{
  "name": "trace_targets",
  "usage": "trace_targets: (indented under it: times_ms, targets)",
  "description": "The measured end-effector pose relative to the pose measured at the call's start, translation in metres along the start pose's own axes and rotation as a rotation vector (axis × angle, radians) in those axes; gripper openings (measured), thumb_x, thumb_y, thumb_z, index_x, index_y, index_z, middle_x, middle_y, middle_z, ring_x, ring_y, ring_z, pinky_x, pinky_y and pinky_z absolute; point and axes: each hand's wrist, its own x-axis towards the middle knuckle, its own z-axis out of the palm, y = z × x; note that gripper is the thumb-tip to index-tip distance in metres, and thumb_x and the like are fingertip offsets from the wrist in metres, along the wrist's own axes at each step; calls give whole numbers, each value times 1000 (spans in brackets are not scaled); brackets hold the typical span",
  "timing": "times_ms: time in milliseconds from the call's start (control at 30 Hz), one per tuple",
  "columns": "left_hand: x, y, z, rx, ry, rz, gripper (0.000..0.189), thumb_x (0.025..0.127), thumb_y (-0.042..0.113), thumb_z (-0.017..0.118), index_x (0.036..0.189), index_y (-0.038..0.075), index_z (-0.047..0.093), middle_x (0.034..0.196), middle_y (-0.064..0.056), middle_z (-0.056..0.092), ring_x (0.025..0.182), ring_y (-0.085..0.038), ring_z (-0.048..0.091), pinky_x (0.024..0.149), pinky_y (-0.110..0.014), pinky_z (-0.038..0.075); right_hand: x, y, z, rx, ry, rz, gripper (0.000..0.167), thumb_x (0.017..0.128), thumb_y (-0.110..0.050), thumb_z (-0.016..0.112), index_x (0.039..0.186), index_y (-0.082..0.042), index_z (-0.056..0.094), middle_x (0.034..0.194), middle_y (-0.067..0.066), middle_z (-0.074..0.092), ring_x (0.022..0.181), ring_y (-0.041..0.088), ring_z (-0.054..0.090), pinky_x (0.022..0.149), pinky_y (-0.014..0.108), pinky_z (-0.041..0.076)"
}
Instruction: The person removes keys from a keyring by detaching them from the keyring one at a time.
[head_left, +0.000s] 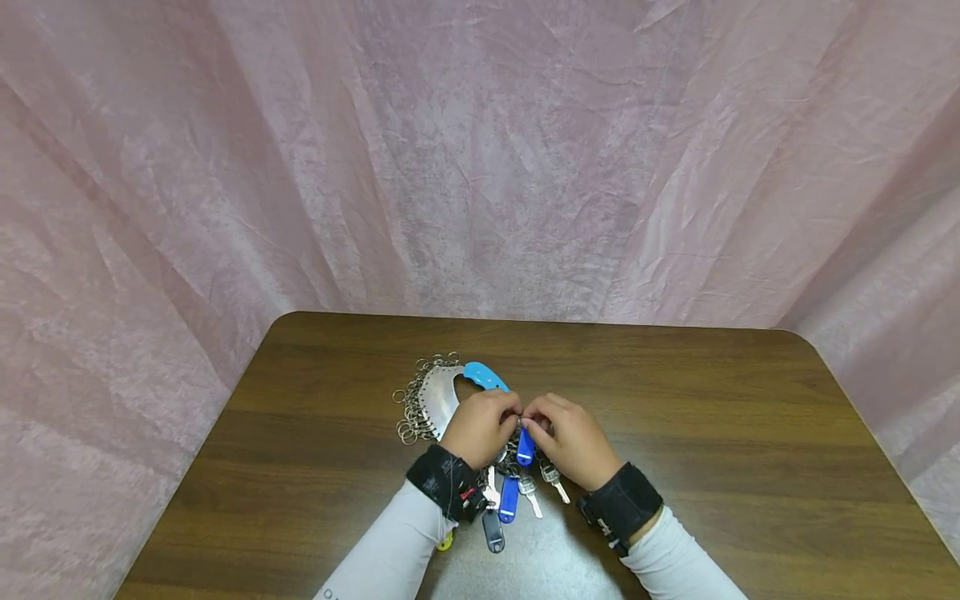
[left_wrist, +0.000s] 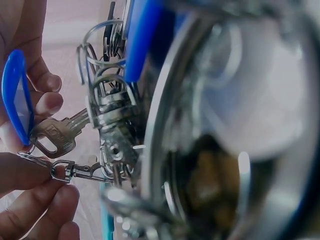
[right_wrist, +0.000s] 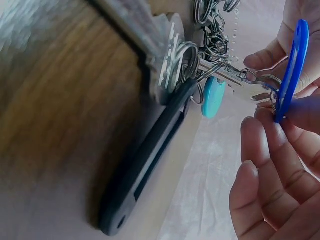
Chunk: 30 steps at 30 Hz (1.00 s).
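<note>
My left hand [head_left: 480, 427] pinches a split ring [left_wrist: 34, 159] at the end of a small swivel clasp [left_wrist: 80, 171]. Beside it my right hand [head_left: 573, 437] holds a blue key tag [head_left: 526, 447] by its ring end, thumb on one face. A silver key [left_wrist: 57, 137] hangs from the same ring. The clasp joins onto a cluster of metal rings and clips. Just beyond the left hand lies a curved metal plate [head_left: 437, 398] with a blue handle [head_left: 484, 375] and many small rings along its edge; the left hand covers part of it.
Nearer the person lie another blue tag [head_left: 508, 499], a dark grey tag [head_left: 493, 532] and several keys [head_left: 530, 495]. A yellow tag [head_left: 446, 540] shows partly from under the left sleeve. The wooden table [head_left: 712, 417] meets a pink curtain [head_left: 510, 167] behind.
</note>
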Motion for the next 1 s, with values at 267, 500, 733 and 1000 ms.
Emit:
trace_targets:
  times_ms: [267, 500, 733, 1000]
  targets:
    - [-1, 1, 0, 8, 1, 15, 7, 93, 12, 69, 89, 18, 70, 85, 4, 68, 75, -10, 61, 69, -25, 50, 1, -1, 0, -6, 7, 15, 4, 91, -14, 73, 90, -14, 70, 84, -7, 62, 71, 1, 53, 65, 20, 47]
    - [-2, 0, 1, 18, 10, 24, 8, 92, 12, 70, 87, 18, 70, 84, 4, 68, 76, -10, 61, 69, -25, 50, 1, -3, 0, -22, 14, 28, 6, 92, -12, 73, 89, -15, 68, 82, -8, 60, 70, 2, 50, 64, 20, 45]
    - [-1, 1, 1, 26, 8, 35, 8, 92, 12, 70, 86, 18, 70, 83, 4, 68, 75, -10, 60, 69, -26, 50, 1, -3, 1, -25, 17, 39, 7, 92, -12, 73, 88, -15, 68, 81, -9, 59, 69, 2, 50, 64, 21, 46]
    - [-1, 2, 2, 27, 19, 46, 8, 91, 12, 70, 86, 18, 71, 82, 4, 68, 74, -11, 61, 69, -27, 51, 1, -2, 1, -40, 33, 56, 7, 92, -12, 73, 88, -14, 68, 83, -7, 63, 71, 4, 55, 66, 23, 49]
